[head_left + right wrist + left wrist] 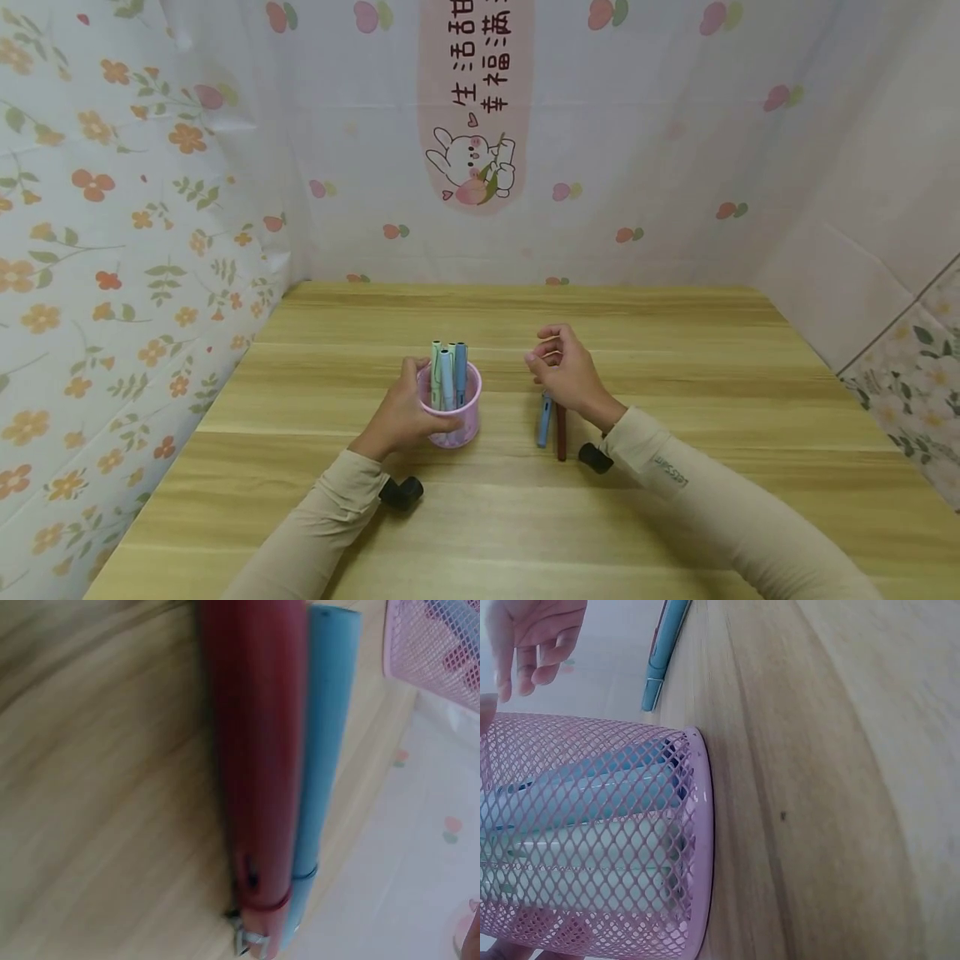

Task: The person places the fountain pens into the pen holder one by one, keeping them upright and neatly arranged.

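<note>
My left hand [405, 417] grips a pink mesh cup [467, 421], thumb along its near side and fingers around the left. Several pens [447, 379], pale green and blue, stand in the cup; through the mesh [697, 862] they show in the left wrist view. My right hand [573, 375] is raised with bent fingers over a blue pen [543, 423] and a dark red pen [562, 437], holding nothing visible. In the right wrist view the red pen [259, 750] lies beside the blue pen [326, 735] on the table.
The wood-grain table [315, 517] meets a patterned cloth backdrop [637, 150] behind and a floral cloth [135, 292] at the left. Black wrist devices [401, 493] sit under both sleeves, the right one [596, 457] near the red pen.
</note>
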A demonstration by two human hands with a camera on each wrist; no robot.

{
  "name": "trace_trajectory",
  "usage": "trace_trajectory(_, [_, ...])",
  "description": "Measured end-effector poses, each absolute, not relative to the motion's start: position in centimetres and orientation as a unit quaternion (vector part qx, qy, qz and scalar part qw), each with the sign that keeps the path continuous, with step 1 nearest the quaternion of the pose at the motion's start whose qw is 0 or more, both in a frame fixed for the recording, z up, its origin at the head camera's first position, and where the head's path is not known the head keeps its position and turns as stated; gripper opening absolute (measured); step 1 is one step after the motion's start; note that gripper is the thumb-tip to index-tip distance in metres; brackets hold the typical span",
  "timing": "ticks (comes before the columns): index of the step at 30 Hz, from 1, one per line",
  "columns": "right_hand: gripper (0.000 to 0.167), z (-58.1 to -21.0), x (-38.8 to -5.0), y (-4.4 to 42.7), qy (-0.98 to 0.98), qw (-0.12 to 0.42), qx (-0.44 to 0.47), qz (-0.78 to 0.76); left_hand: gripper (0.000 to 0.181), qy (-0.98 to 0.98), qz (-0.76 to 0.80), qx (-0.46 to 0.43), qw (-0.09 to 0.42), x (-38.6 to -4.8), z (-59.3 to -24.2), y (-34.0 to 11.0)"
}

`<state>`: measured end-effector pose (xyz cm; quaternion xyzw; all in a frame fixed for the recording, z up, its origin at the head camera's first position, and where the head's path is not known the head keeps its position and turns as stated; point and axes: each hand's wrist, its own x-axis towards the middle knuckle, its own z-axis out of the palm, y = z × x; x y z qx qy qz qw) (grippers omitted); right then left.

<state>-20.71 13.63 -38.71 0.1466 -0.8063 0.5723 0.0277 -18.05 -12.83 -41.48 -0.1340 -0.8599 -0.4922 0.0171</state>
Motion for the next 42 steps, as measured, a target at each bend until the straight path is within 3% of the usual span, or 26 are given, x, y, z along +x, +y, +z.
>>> trace_trajectory(9, [0.037, -39.6, -20.9, 15.7, -0.832, 0.0, 0.102, 0.545, 0.104, -0.862, -0.487, -0.14, 0.009, -18.2, -41.4, -13.0])
trace_trajectory(25, [0.046, -40.4, -21.2, 17.9, -0.87, -0.081, 0.037, 0.486, 0.1, -0.853, -0.501, -0.147, 0.004, -18.2, -41.4, -13.1])
trace_trajectory(42, [0.042, -40.8, -21.6, 18.8, -0.865, -0.213, 0.004, 0.454, 0.099, -0.845, -0.517, -0.139, 0.004, -18.1, -41.5, -12.8])
